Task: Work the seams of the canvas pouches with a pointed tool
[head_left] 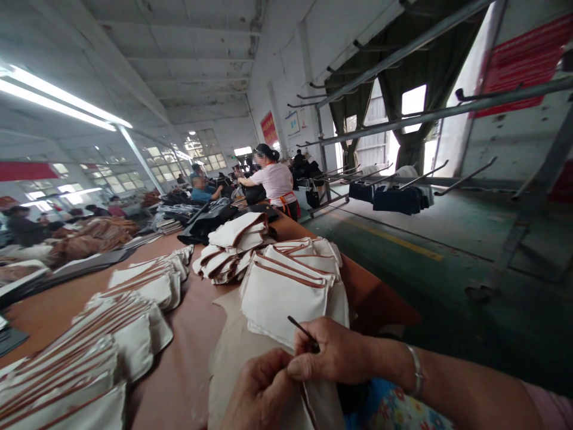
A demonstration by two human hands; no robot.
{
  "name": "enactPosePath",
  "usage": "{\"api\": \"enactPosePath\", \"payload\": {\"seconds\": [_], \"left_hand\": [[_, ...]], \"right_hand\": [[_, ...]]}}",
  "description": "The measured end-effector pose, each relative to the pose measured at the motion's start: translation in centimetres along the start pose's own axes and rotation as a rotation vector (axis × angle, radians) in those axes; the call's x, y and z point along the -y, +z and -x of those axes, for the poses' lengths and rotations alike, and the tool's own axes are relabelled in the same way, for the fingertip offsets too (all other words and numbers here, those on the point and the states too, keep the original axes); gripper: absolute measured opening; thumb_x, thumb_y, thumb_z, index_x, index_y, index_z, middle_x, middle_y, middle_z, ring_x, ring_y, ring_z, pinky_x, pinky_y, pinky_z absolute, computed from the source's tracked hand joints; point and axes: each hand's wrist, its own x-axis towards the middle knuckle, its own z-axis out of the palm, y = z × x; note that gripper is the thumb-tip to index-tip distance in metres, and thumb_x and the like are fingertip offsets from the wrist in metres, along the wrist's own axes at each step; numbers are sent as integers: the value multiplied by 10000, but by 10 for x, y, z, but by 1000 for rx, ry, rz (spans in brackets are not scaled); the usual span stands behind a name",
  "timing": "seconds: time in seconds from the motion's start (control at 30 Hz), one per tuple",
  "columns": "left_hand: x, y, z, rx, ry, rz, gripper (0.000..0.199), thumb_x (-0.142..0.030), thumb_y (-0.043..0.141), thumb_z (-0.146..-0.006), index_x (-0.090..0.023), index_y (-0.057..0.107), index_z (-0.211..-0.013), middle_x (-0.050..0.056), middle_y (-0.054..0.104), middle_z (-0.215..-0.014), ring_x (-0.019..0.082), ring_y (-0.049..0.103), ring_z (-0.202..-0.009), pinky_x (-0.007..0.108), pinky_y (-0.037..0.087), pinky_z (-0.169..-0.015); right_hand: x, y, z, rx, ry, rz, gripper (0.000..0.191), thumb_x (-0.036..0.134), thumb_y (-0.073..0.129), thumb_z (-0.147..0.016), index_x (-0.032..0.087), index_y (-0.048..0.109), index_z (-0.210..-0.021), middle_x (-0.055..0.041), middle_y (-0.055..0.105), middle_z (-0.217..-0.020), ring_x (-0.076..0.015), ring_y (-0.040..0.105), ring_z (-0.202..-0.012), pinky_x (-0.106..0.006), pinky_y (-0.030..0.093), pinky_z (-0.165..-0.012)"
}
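Note:
My left hand [262, 391] is closed at the bottom centre, pinching the edge of a white fabric piece with brown trim [324, 401]. My right hand [335, 352] meets it there, thumb against the left fingertips. Out of the right fist sticks a thin dark tool [299, 326], pointing up and left; its other end is hidden in the fingers. Just beyond the hands lies a stack of white pieces with brown edging [286, 292], and behind that a looser, folded pile [237, 233].
Overlapping rows of white trimmed pieces [138, 334] cover the left of the brown table [165, 370]. Black material [208, 218] lies farther back. A co-worker [273, 182] stands at the table's far end. On the right, a metal rack [430, 113] with prongs holds dark items [396, 198].

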Motion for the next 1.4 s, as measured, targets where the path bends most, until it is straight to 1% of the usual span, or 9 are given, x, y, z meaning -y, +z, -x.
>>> {"api": "enactPosePath", "payload": {"seconds": [0.13,0.3,0.47,0.63,0.8,0.97,1.1,1.2,1.4], "left_hand": [[-8,3,1,-49,31,-183,280,-433,641,-758,-167,621,-674,-37,481,-563,108,381,-516,204,247,-446],[-18,10,1,-116,145,-422,241,-343,528,-788,-168,615,-646,-37,474,-578,131,407,-593,223,308,-536],[-15,14,-3,-104,153,-443,216,-316,540,-770,-169,627,-638,-32,507,-574,141,441,-596,227,322,-554],[2,4,-8,3,-5,-169,321,-469,691,-723,-180,611,-608,-32,479,-554,135,397,-546,234,306,-502],[13,1,-10,-39,-110,64,520,-681,659,-732,-162,682,-700,33,610,-657,182,507,-620,255,393,-536],[27,2,-23,203,-221,133,565,-677,759,-654,-132,612,-662,-8,530,-559,88,368,-486,215,235,-463],[34,0,-26,246,-196,68,587,-690,784,-609,-161,531,-623,-58,426,-506,60,295,-446,219,153,-449],[26,1,-17,251,-102,46,553,-660,772,-655,-159,540,-647,-66,396,-530,60,267,-471,219,149,-458],[-1,10,2,201,87,-181,503,-635,665,-783,-142,605,-706,-45,390,-589,87,281,-532,234,172,-490]], "right_hand": [[-4,-2,-3,32,65,-67,259,324,777,-695,123,642,-785,40,560,-636,-80,450,-576,-170,327,-497],[-9,0,-4,-109,110,-7,121,159,701,-641,116,662,-747,45,564,-599,-76,449,-555,-160,299,-475],[-14,6,2,-162,121,29,102,113,628,-645,126,662,-740,57,541,-565,-74,436,-523,-167,276,-458],[-22,5,11,-186,-171,167,30,139,611,-719,151,638,-727,26,579,-648,-116,532,-611,-201,380,-564],[-32,-2,15,-110,-530,418,107,194,519,-874,176,579,-788,-13,560,-716,-148,550,-687,-246,411,-654],[-40,-8,16,-116,-723,667,141,186,453,-894,191,580,-833,-21,524,-698,-167,501,-670,-265,378,-621],[-42,-8,19,-99,-784,739,154,164,435,-879,181,588,-884,-20,512,-696,-169,474,-656,-277,377,-626],[-40,-7,23,-73,-706,599,115,210,466,-901,179,569,-863,-23,533,-719,-157,489,-664,-269,402,-641],[-24,-21,23,91,-36,-77,506,607,495,-924,123,594,-1032,26,506,-722,-82,414,-555,-191,354,-516]]}}
